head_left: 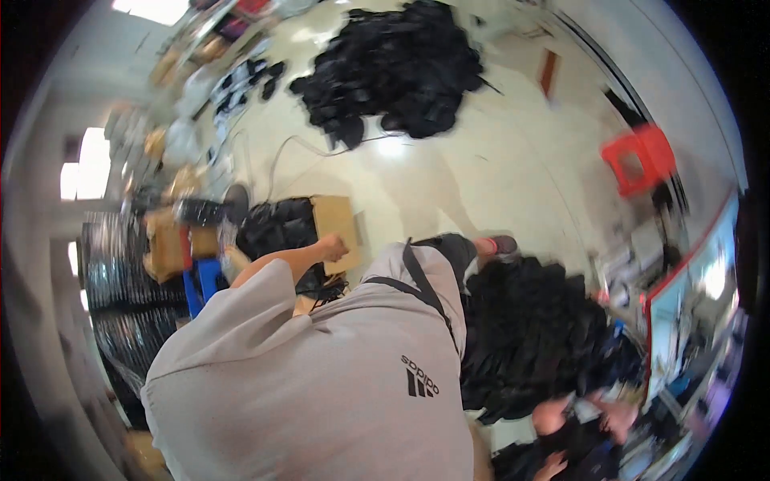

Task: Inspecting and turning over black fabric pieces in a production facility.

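Head view is blurred and tilted – most of the lower frame is filled by the person's grey T-shirt (321, 385) with a dark strap (425, 289) across it.

The left hand (330, 247) reaches out from the grey sleeve, arm bare, and is curled into a loose fist at the edge of an open cardboard box (337, 224). It touches or sits right over the box flap; whether it actually grips the flap or anything else I cannot tell – too blurred. Just left of that hand, in the box, a heap of black bags (277, 228).

The right hand (622, 417) is at the lower right, blurred, close beside a second big black pile (533, 337) that lies just above and left of it. How far it is open and whether it holds anything – cannot tell.

Further off from both hands: a third large black pile (397, 68) on the pale floor (497, 160), well beyond the box. A red plastic stool (639, 159) stands far above the right hand. Left of the left hand, a blue stool (200, 284) and brown cartons (164, 240), then stacked dark trays (120, 272) at the frame edge.
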`<state>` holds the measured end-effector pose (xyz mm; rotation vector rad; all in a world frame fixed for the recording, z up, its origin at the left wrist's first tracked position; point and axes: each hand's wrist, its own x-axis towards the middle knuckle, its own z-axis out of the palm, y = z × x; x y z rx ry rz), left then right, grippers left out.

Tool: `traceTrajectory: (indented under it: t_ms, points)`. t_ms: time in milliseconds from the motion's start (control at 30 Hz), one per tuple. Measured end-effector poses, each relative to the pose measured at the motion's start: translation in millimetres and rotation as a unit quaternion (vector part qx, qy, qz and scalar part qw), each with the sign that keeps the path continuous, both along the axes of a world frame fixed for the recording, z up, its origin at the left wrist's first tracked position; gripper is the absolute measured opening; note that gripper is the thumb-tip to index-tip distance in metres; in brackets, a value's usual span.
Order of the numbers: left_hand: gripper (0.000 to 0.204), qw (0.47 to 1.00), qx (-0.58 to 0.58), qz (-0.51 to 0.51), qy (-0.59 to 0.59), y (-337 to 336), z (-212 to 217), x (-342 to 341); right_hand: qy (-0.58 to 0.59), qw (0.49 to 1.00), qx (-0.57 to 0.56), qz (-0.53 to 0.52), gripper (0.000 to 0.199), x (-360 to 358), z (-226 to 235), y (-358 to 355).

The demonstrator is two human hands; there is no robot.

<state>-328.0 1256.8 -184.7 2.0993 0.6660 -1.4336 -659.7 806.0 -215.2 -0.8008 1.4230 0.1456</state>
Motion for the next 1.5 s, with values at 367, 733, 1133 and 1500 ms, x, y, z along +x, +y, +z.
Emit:
traceTrajectory:
  t_ms: [367, 733, 1133, 1500]
  points:
    - [0.031, 0.934, -0.056, 0.352, -0.023, 38, 10, -133, 0.051, 0.978, 0.104, 0.175, 0.026, 3, -14, -41]
    - [0.043, 0.991, -0.069, -0.08, 0.086, -25, -9, 105, 0.148, 0.953, -0.226, 0.136, 0.039, 110, 0, 95]
    - [0.044, 0.776, -0.091, -0.596, 0.182, -295, -96, 217, 0.129, 0.935, -0.24, -0.228, 0.023, 120, -55, 192]
    - [0.048, 0.606, -0.119, -0.787, -0.009, -465, 14, 167, 0.202, 0.941, -0.141, -0.232, 0.031, 124, -71, 147]
